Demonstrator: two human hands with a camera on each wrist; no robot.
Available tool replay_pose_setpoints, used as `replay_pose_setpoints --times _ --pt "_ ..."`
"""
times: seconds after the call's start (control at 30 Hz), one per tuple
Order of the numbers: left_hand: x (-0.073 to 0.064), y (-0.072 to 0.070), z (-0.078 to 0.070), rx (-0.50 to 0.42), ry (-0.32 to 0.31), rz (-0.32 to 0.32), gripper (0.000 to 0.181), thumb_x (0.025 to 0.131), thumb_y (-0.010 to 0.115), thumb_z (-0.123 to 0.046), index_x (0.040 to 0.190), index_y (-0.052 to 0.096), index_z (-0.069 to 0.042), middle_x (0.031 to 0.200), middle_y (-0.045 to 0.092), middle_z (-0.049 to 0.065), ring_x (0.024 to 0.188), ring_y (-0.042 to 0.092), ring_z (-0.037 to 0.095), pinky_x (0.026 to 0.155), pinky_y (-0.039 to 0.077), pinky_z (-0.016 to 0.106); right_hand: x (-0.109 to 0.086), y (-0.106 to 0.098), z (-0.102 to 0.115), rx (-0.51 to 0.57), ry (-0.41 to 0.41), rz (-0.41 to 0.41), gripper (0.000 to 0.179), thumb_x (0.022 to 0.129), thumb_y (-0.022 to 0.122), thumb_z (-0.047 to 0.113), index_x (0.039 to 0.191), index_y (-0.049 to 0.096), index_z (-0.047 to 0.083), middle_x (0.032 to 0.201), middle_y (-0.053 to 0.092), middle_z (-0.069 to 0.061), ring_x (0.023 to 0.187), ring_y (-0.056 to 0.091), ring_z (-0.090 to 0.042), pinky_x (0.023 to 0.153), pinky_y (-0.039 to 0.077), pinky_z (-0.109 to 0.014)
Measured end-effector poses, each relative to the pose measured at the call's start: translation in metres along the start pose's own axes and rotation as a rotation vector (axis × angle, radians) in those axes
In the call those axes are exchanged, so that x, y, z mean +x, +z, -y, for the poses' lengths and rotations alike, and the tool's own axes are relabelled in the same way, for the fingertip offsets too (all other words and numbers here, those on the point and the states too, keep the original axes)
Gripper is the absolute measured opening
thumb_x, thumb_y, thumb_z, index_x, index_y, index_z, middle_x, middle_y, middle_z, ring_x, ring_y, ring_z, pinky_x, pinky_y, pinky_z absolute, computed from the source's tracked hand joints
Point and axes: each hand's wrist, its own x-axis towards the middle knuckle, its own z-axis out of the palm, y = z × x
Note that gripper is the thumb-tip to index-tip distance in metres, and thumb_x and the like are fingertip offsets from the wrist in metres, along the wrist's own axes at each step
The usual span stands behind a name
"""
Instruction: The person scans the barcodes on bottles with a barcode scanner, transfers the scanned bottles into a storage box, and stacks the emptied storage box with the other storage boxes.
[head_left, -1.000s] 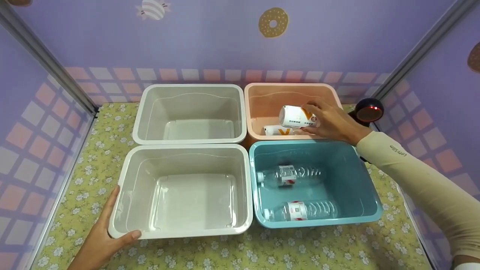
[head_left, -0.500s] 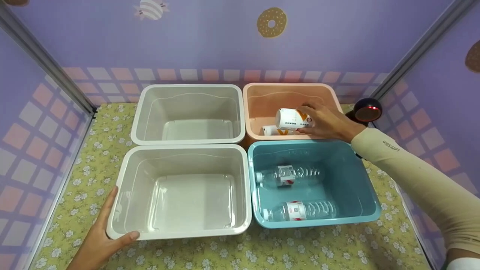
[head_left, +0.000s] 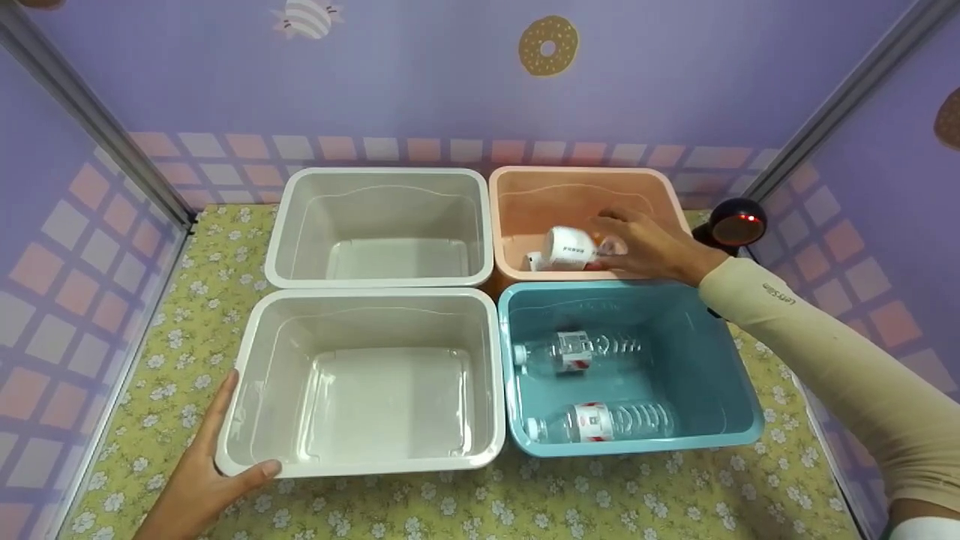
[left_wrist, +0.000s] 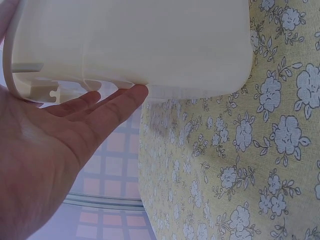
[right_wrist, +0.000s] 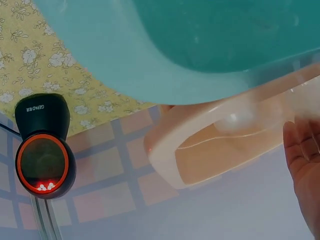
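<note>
Low inside the peach bin (head_left: 585,174), a white bottle (head_left: 568,249) lies tilted, its neck end toward my right hand (head_left: 649,244). The fingers are spread around that end and look loosened from it. Beneath it, a second white bottle (head_left: 535,261) is mostly covered. In the right wrist view my right hand (right_wrist: 306,165) shows at the right edge, beside a blurred pale shape. At the near left corner of the front light-grey bin (head_left: 375,298), my left hand (head_left: 199,480) rests thumb on rim. In the left wrist view, its straight fingers (left_wrist: 117,107) touch the outer wall under the rim.
A blue bin (head_left: 626,448) at front right holds two clear plastic bottles, one nearer (head_left: 592,421) and one farther (head_left: 576,351). Another light-grey bin (head_left: 379,174) stands at back left. A black scanner (head_left: 737,221) stands beside the peach bin. Walls enclose the flowered tabletop (head_left: 555,495).
The white bottle has dropped lower and left into the peach bin, tilting away from the right hand, whose fingers have loosened around it. The left hand stays at the grey bin's corner.
</note>
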Motion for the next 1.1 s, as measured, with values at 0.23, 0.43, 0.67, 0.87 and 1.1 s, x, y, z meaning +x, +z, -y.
replay_pose_setpoints --times 0.23,0.43,0.67,0.87,1.1 --pt "0.000 0.000 0.000 0.016 -0.009 0.001 0.121 0.099 0.080 -0.011 0.176 -0.005 -0.048 0.180 0.007 0.029 0.134 0.053 0.059 0.088 0.064 0.032 -0.002 -0.001 0.001 -0.016 -0.112 -0.092 0.051 0.092 0.090 0.007 0.133 0.068 -0.014 0.127 0.065 -0.034 0.120 0.061 -0.054 0.102 0.052 -0.068" --pt "0.001 0.002 0.000 -0.025 0.003 0.005 0.119 0.100 0.079 -0.007 0.176 -0.004 -0.048 0.179 0.009 0.030 0.132 0.055 0.057 0.087 0.065 0.034 -0.004 -0.002 0.006 -0.016 -0.199 -0.163 0.045 0.087 0.092 0.003 0.124 0.072 -0.011 0.119 0.067 -0.029 0.111 0.064 -0.049 0.094 0.056 -0.065" --pt "0.000 0.002 0.000 -0.039 0.007 0.000 0.120 0.099 0.079 -0.006 0.176 -0.002 -0.048 0.176 0.012 0.032 0.129 0.057 0.056 0.088 0.066 0.037 -0.011 -0.007 0.019 -0.042 -0.178 -0.151 0.042 0.089 0.094 0.010 0.122 0.075 -0.007 0.120 0.068 -0.025 0.113 0.065 -0.044 0.096 0.058 -0.059" --pt "0.002 0.002 0.000 -0.043 0.000 0.008 0.120 0.099 0.078 -0.007 0.176 -0.004 -0.047 0.176 0.013 0.032 0.129 0.058 0.053 0.087 0.066 0.037 -0.019 -0.009 0.030 -0.054 -0.127 -0.116 0.046 0.091 0.094 0.014 0.127 0.075 -0.006 0.124 0.069 -0.023 0.115 0.067 -0.041 0.097 0.061 -0.057" --pt "0.002 0.002 0.000 -0.040 0.022 0.005 0.119 0.099 0.078 -0.006 0.177 -0.004 -0.043 0.177 0.011 0.032 0.130 0.057 0.055 0.087 0.066 0.034 -0.027 -0.013 0.038 -0.082 -0.130 -0.089 0.046 0.094 0.092 0.018 0.130 0.073 -0.003 0.130 0.068 -0.021 0.112 0.069 -0.037 0.095 0.063 -0.054"
